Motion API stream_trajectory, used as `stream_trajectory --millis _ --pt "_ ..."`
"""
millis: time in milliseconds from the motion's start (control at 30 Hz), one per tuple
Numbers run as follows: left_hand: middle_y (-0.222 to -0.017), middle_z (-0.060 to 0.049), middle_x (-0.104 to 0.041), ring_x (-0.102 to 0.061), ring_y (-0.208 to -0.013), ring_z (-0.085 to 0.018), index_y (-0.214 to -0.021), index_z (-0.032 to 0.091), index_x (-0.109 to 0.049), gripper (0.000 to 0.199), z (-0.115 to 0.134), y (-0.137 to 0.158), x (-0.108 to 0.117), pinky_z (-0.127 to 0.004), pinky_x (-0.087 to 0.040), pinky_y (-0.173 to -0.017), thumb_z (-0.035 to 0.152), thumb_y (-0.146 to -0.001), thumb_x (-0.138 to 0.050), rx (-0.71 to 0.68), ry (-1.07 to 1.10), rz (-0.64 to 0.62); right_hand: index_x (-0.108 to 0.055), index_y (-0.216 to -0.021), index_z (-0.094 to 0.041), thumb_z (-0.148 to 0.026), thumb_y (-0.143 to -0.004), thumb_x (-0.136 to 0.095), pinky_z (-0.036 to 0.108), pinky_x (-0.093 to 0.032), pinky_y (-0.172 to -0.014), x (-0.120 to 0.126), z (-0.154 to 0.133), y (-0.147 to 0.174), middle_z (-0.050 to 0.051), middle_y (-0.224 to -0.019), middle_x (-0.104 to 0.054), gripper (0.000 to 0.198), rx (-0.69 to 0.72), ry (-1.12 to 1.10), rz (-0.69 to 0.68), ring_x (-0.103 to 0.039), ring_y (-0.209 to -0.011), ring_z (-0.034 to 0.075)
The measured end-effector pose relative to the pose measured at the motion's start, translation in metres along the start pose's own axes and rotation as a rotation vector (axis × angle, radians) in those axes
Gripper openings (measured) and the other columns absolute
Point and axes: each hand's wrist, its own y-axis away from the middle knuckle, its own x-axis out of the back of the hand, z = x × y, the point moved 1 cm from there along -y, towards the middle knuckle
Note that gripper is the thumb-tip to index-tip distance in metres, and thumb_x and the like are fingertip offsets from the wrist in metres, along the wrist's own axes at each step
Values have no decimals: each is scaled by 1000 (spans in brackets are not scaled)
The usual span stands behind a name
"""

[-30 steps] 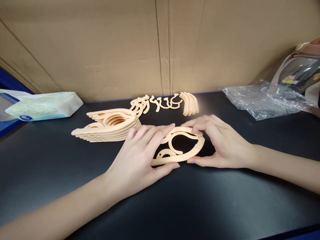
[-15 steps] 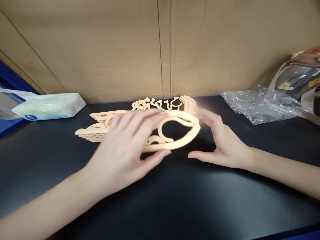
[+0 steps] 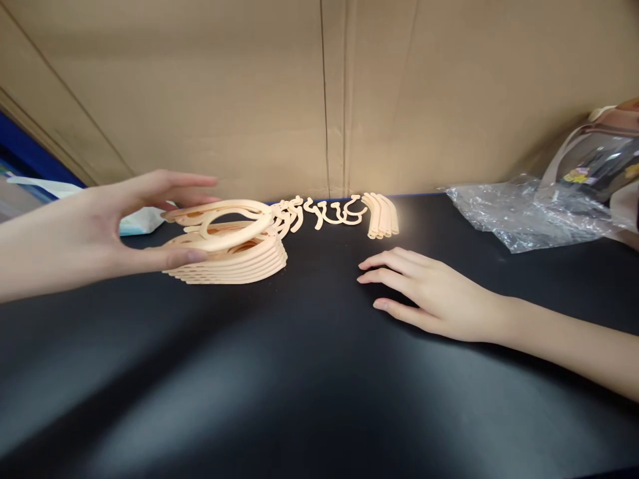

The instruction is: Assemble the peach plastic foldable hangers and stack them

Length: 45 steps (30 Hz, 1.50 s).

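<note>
Between the thumb and fingers of my left hand (image 3: 120, 219) is a beige plastic folding clothes hanger (image 3: 244, 233), at the top of a neat stack of like hangers (image 3: 249, 266). The thumb lies along its near edge; the fingers reach over its far side. My hand hides the left ends of the stack. My right hand (image 3: 424, 289) hovers over or rests on the black table (image 3: 319, 372), holding nothing, fingers spread. Beyond it lie several curved beige arms (image 3: 382, 216) side by side, and loose beige hook pieces (image 3: 344, 211) are scattered to their left.
A crinkled clear plastic bag (image 3: 519, 209) lies at the right, beside a transparent bag with a strap (image 3: 594, 159). A pack of tissues (image 3: 142, 221) sits at the left, partly behind my left hand. A cardboard wall (image 3: 224, 93) rises along the table's back edge.
My left hand has carried the hanger left from the middle to the stack. My right hand has come away from the hanger, its fingers lowered toward the table.
</note>
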Motion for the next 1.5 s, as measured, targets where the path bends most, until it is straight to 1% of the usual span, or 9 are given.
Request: stream_trajectory --millis 100,233,333,500,667,867,1167,1333,1500 --pt "-119 4 -65 -61 -106 -27 -130 32 -55 85 -3 -1 -4 -51 -41 -98 86 -65 -54 -46 -82 -93 -60 -120 -15 -34 -99 -44 44 -50 -96 -1 0 0 14 -126 -59 32 1 7 2 -58 -112 25" --pt "-114 6 -66 -62 -103 -26 -130 32 -55 86 -8 -2 -3 -51 -43 -96 87 -64 -54 -62 -103 -108 -60 -120 -15 -34 -99 -45 44 -50 -96 -1 1 -1 13 -126 -59 32 3 1 2 -58 -111 25" --pt "-115 7 -66 -63 -102 -27 -128 33 -57 83 -13 -2 -3 -52 -45 -93 86 -65 -56 -76 -99 -112 -59 -120 -16 -34 -99 -44 45 -50 -96 -1 1 0 13 -126 -59 32 2 -2 4 -58 -111 25" --pt "-119 6 -68 -63 -104 -28 -124 36 -61 87 -18 -2 -5 -48 -46 -93 90 -56 -57 -55 -94 -98 -59 -119 -18 -34 -99 -45 45 -51 -95 -1 1 1 13 -126 -60 30 -1 -7 10 -58 -111 25" --pt "-120 5 -67 -63 -106 -29 -126 35 -60 85 -20 -4 -6 -47 -46 -93 88 -59 -58 -51 -115 -124 -60 -119 -18 -34 -99 -45 45 -51 -96 -1 1 0 12 -126 -60 30 1 -3 13 -58 -111 25" --pt "-118 5 -67 -63 -105 -26 -124 37 -60 81 -23 -5 -11 -43 -47 -92 87 -61 -58 -68 -124 -111 -59 -120 -19 -34 -99 -45 46 -51 -95 -1 1 1 12 -126 -60 29 -1 -5 10 -59 -111 25" --pt "-120 5 -66 -62 -106 -25 -127 33 -58 81 -16 -4 -14 -41 -44 -94 86 -66 -55 -106 -111 -117 -59 -119 -17 -34 -99 -44 46 -51 -96 -1 1 1 12 -126 -60 30 -1 -1 8 -58 -111 25" --pt "-120 5 -66 -61 -107 -25 -128 35 -57 81 -16 -6 -14 -37 -44 -92 87 -65 -54 -82 -125 -130 -59 -119 -19 -34 -99 -45 46 -51 -96 -1 2 1 12 -126 -60 29 0 -6 10 -59 -110 25" --pt "-118 5 -67 -61 -105 -23 -129 34 -57 78 -13 -3 -14 -35 -43 -91 85 -70 -52 -73 -139 -133 -59 -119 -18 -34 -99 -44 46 -50 -96 -1 2 1 12 -126 -60 29 0 4 6 -59 -110 25"
